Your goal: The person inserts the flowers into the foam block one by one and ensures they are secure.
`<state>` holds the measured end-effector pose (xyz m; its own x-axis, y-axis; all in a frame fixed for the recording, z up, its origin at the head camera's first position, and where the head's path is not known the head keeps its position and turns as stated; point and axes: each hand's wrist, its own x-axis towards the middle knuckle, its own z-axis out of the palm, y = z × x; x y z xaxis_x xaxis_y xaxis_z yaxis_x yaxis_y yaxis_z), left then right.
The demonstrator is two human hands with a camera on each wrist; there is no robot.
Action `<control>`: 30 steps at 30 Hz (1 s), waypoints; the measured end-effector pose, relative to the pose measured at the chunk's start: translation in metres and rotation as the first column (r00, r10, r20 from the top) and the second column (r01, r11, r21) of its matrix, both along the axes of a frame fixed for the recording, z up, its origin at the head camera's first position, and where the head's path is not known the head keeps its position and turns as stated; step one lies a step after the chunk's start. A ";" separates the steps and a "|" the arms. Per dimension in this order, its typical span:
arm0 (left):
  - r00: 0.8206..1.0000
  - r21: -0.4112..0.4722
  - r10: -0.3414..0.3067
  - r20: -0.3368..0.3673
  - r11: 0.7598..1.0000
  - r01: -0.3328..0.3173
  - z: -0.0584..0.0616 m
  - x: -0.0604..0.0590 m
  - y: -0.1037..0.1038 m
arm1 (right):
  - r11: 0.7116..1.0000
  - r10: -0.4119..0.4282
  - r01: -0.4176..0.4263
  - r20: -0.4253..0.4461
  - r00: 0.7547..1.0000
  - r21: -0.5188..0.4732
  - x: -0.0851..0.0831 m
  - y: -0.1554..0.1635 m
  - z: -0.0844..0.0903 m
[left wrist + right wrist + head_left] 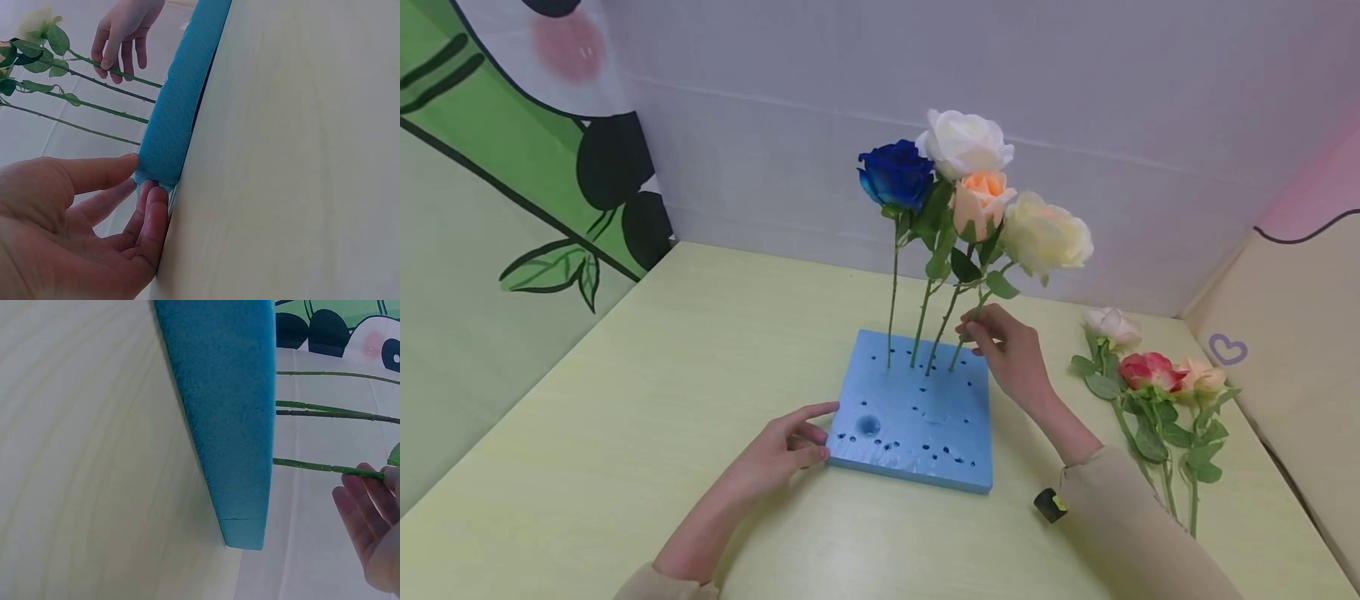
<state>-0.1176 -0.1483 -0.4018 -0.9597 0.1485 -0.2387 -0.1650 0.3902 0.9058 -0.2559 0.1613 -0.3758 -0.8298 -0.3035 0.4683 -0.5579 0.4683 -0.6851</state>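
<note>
A light blue foam block (917,425) with many holes lies flat on the table. Four roses rise from its back part: blue (895,175), white (966,146), peach (981,204) and cream (1048,235). My right hand (1013,354) pinches the cream rose's green stem (306,465) above the foam between thumb and fingers; the stem's lower end meets the foam. At the block's front left corner, my left hand (778,450) rests its fingertips and thumb against the side. In the left wrist view, those fingers (153,219) look lightly bent at the corner.
Three more roses lie on the table to the right: pale pink (1112,327), red (1150,371) and peach (1202,377). A small black and yellow object (1049,505) is beside the right sleeve. A white cloth backdrop (760,167) stands behind the table (625,433).
</note>
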 end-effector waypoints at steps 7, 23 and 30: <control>1.000 0.010 -0.007 -0.004 1.000 0.007 0.000 0.000 0.001 | 0.999 -0.038 0.038 -0.020 0.999 -0.011 0.000 0.002 0.002; 1.000 0.002 0.002 -0.001 1.000 -0.002 0.000 0.000 0.000 | 0.989 -0.147 0.150 -0.119 0.982 0.012 0.001 0.017 0.025; 1.000 -0.016 -0.008 -0.002 1.000 0.008 -0.002 -0.001 -0.001 | 0.989 -0.149 0.145 -0.169 0.974 -0.030 0.002 0.026 0.031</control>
<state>-0.1182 -0.1490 -0.4036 -0.9590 0.1525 -0.2389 -0.1595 0.4062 0.8997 -0.2543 0.1875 -0.3447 -0.7722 -0.1745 0.6109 -0.5932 0.5425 -0.5948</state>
